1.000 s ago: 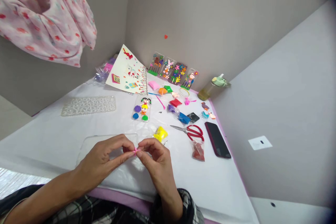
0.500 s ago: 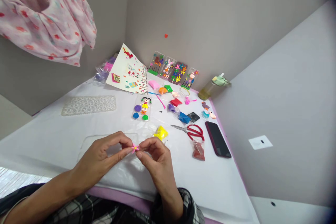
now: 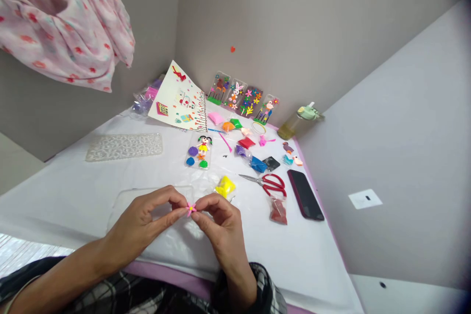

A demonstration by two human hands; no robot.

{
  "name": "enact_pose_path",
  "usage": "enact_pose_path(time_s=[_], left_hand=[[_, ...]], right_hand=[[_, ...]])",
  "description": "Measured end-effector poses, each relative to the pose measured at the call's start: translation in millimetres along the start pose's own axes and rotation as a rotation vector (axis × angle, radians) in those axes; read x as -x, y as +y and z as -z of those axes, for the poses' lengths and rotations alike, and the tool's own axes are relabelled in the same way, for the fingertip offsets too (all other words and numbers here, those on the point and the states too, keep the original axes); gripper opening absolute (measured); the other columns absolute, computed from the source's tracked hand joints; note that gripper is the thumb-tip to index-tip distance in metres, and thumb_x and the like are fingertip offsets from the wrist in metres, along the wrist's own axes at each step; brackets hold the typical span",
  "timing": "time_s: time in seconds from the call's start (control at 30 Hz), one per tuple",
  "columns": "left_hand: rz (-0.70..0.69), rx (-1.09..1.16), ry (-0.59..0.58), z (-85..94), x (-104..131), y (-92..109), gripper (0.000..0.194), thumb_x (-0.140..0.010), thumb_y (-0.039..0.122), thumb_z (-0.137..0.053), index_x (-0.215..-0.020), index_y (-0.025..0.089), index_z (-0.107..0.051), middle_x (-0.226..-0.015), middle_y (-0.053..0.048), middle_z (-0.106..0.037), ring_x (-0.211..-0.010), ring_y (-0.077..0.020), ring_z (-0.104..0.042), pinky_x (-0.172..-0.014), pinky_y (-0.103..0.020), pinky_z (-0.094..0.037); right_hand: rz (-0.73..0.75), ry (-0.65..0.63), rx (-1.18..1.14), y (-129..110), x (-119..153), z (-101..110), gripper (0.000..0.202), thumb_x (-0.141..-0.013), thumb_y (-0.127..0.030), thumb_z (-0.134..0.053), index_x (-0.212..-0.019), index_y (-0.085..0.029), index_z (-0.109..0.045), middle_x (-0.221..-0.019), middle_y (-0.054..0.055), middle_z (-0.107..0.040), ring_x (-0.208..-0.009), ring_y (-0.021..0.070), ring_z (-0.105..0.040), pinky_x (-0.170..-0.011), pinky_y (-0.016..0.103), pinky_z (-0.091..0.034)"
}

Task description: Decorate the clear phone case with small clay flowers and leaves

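Note:
A small pink clay flower (image 3: 191,209) with a yellow centre is held between my two hands above the white-covered table. My left hand (image 3: 149,216) pinches its left petals between thumb and forefinger. From the other side, the thumb and forefinger of my right hand (image 3: 221,221) close on its right petals. Beneath my left hand lies a clear flat tray (image 3: 127,196), partly covered by the hand. Just beyond my right hand is a packet of yellow clay (image 3: 225,186).
Scissors (image 3: 270,184), a brown clay packet (image 3: 278,211) and a phone (image 3: 305,195) lie to the right. Ahead is a clear case with a clay doll (image 3: 203,145), and beyond it several clay packets. A textured clear mat (image 3: 125,147) lies left; a bottle (image 3: 298,120) stands at back right.
The pink flower has shifted very slightly right and turned a little between my fingertips. Both hands keep their pinch, and the other things stay in place.

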State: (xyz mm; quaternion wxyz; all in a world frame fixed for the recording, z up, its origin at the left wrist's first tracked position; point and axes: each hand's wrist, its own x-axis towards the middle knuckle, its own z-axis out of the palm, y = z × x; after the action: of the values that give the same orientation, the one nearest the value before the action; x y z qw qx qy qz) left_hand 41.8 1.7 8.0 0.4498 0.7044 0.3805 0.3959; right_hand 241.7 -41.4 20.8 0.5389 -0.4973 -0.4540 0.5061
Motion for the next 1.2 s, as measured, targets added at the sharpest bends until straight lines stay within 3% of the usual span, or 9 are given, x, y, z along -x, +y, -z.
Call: enact_pose_path(time_s=[0.2, 0.3, 0.4, 0.53, 0.67, 1.2], left_hand=[[0.011, -0.025, -0.003, 1.4, -0.9, -0.9, 0.022, -0.105, 0.046, -0.073, -0.093, 0.030, -0.081, -0.089, 0.005, -0.080, -0.084, -0.0172, -0.075, -0.085, -0.022, -0.059], [0.067, -0.047, 0.052, 4.4, -0.7, -4.6, 0.024, -0.103, 0.053, -0.073, -0.105, 0.032, -0.083, -0.098, 0.004, -0.083, -0.092, -0.0197, -0.078, -0.090, -0.024, -0.061], [0.131, -0.014, 0.029, 6.1, -0.5, -6.3, 0.029, -0.102, 0.057, -0.073, -0.114, 0.033, -0.084, -0.107, 0.002, -0.087, -0.100, -0.0229, -0.081, -0.095, -0.027, -0.063], [0.127, 0.097, -0.058, 5.7, -1.7, -2.1, 0.023, -0.101, 0.051, -0.076, -0.100, 0.030, -0.086, -0.097, 0.002, -0.085, -0.095, -0.0226, -0.080, -0.094, -0.028, -0.064], [0.129, 0.134, -0.063, 5.5, -4.3, 2.7, 0.021, -0.099, 0.047, -0.079, -0.092, 0.029, -0.085, -0.087, 0.002, -0.081, -0.086, -0.0211, -0.077, -0.089, -0.027, -0.064], [0.128, 0.142, -0.075, 6.6, -4.8, 6.1, 0.015, -0.097, 0.042, -0.079, -0.090, 0.030, -0.085, -0.086, 0.003, -0.081, -0.084, -0.0191, -0.077, -0.085, -0.023, -0.063]], right_hand=[[0.012, 0.020, 0.009, -1.1, 0.2, 0.0, 0.008, -0.082, -0.028, -0.092, -0.082, -0.025, -0.085, -0.082, 0.000, -0.080, -0.082, 0.0204, -0.071, -0.082, 0.033, -0.056], [0.009, 0.027, 0.004, -2.2, 0.8, -0.3, 0.006, -0.082, -0.027, -0.092, -0.084, -0.025, -0.086, -0.083, 0.000, -0.081, -0.082, 0.0203, -0.072, -0.083, 0.033, -0.057], [0.015, 0.020, 0.004, -3.3, 1.3, -0.7, 0.006, -0.083, -0.027, -0.092, -0.084, -0.025, -0.087, -0.084, 0.001, -0.083, -0.082, 0.0209, -0.073, -0.084, 0.034, -0.058], [0.010, 0.013, 0.011, -4.6, 1.2, -1.3, 0.007, -0.084, -0.030, -0.093, -0.083, -0.026, -0.088, -0.083, 0.002, -0.083, -0.082, 0.0217, -0.074, -0.084, 0.035, -0.059], [-0.003, 0.012, 0.003, -5.8, 0.9, -1.7, 0.013, -0.081, -0.034, -0.097, -0.082, -0.026, -0.087, -0.082, 0.002, -0.083, -0.082, 0.0217, -0.074, -0.083, 0.034, -0.059], [0.022, 0.011, 0.033, -5.7, 1.6, -0.4, 0.006, -0.082, -0.029, -0.092, -0.079, -0.026, -0.088, -0.081, 0.002, -0.082, -0.082, 0.0221, -0.071, -0.082, 0.034, -0.055]])
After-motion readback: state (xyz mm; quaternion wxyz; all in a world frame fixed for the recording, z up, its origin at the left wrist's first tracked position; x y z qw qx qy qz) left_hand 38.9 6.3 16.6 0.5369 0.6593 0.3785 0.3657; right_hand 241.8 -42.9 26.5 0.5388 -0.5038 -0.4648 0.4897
